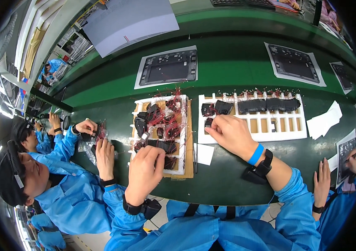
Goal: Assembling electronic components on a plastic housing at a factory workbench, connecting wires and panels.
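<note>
My left hand [143, 171] is curled over the lower left of a white slotted tray [182, 161]. Jumbled black wired parts [167, 146] with thin red leads fill that tray; whatever lies under my fingertips is hidden. Over the left end of a second white tray [251, 137], my right hand [233, 133] pinches a small black wired part [208, 121] at a slot. In that tray's back row, black parts [251, 106] stand packed on edge, their red wires toward the far side. Several front slots show bare brown bottoms.
Flat black device panels [169, 67] rest on white sheets along the green bench [228, 167]. White paper slips [325, 120] lie right of the second tray, another [203, 154] between the trays. Co-workers sit close on both sides, one hand [104, 159] handling wired parts at left.
</note>
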The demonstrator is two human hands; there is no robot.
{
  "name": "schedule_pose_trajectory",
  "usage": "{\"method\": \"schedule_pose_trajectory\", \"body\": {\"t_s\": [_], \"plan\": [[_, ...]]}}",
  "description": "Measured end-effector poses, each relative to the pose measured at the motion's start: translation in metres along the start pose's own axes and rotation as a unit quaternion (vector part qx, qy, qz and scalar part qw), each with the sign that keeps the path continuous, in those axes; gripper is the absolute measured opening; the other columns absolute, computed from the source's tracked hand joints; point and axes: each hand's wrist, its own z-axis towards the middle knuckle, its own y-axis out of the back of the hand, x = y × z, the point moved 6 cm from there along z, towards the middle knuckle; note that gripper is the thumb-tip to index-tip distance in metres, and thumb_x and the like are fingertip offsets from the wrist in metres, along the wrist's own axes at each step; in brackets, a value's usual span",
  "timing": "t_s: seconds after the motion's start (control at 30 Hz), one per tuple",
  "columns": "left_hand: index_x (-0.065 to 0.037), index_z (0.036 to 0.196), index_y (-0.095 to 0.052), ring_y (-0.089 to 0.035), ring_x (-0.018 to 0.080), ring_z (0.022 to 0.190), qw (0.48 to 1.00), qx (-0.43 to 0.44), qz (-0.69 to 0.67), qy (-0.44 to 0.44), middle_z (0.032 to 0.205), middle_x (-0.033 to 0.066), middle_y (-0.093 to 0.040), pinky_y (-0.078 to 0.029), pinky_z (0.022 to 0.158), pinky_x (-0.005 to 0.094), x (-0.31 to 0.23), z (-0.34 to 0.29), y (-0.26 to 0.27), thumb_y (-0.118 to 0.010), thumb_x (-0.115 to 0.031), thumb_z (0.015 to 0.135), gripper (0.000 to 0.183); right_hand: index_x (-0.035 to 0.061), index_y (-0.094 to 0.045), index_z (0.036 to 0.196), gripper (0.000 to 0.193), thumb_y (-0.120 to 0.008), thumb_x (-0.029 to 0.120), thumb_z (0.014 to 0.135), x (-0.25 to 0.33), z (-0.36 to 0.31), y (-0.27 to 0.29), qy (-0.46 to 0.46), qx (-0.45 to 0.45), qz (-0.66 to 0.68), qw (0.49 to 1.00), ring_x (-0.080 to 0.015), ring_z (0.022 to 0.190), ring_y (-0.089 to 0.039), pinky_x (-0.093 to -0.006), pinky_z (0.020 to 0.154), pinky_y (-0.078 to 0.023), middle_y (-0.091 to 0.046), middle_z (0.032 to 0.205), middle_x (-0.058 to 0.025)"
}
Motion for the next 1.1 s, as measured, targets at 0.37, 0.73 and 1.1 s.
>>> {"method": "schedule_pose_trajectory", "body": {"t_s": [0.37, 0.73, 1.1], "plan": [[-0.007, 0.096, -0.063, -0.061, 0.0332, 0.083, 0.997, 0.04, 0.072, -0.01, 0.089, 0.01, -0.059, -0.052, 0.069, 0.0432, -0.011, -0.02, -0.024, -0.077, -0.014, 0.076, 0.025, 0.0095, -0.059, 0.075, 0.022, -0.072, 0.022, 0.087, 0.039, -0.011, -0.006, 0.128, 0.02, 0.025, 0.991, -0.0276, 0.063, -0.065, -0.0399, 0.056, -0.051, -0.062, 0.069, -0.0073], [-0.001, 0.1, -0.066, -0.069, 0.0328, 0.07, 0.989, 0.008, -0.087, 0.117, 0.078, 0.0172, -0.069, -0.053, 0.062, 0.0416, 0.014, -0.029, -0.025, -0.068, -0.01, 0.091, 0.014, 0.0066, -0.061, 0.091, 0.018, -0.072, 0.02, 0.087, 0.089, -0.022, -0.042, 0.226, 0.069, 0.068, 0.969, -0.0253, 0.071, -0.067, -0.0383, 0.058, -0.054, -0.06, 0.082, -0.007], [0.007, 0.111, -0.069, -0.073, 0.0172, 0.077, 0.944, 0.069, -0.28, 0.163, 0.085, 0.0125, -0.074, -0.057, 0.07, 0.0286, 0.023, -0.035, 0.052, -0.064, -0.002, 0.094, 0.019, 0.0088, -0.063, 0.088, 0.013, -0.072, 0.019, 0.089, 0.102, -0.01, -0.023, 0.184, 0.046, 0.13, 0.973, -0.0235, 0.064, -0.064, -0.0366, 0.052, -0.05, -0.06, 0.081, -0.0051]]}}
